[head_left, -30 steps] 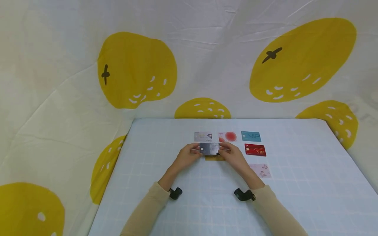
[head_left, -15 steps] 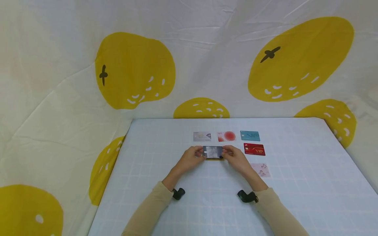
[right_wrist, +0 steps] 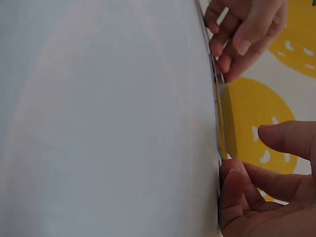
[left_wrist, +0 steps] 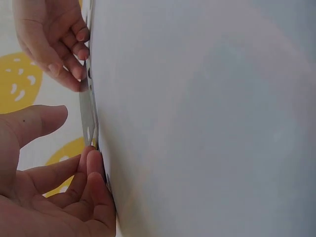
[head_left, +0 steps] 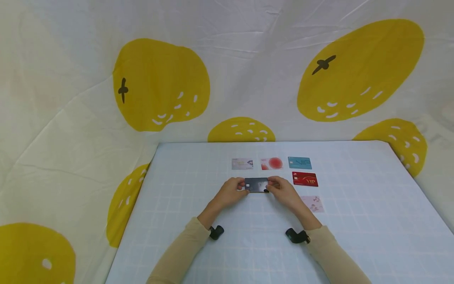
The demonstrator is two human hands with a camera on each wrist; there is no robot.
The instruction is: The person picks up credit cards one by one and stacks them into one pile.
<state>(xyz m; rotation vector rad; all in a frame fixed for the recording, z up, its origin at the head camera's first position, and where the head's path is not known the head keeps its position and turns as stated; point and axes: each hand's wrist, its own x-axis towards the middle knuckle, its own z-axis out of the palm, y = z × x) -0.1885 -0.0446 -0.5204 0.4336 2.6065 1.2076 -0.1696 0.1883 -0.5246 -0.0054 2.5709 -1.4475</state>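
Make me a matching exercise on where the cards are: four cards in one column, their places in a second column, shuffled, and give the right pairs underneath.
Cards
1. dark card
2. card with a red circle
3. teal card
4. pink flowered card

Places, by the head view
A. right end of the far row
B. partly covered by the right forearm
C. held at its two ends by the left hand and right hand
D. middle of the far row

Right pairs: 1-C, 2-D, 3-A, 4-B
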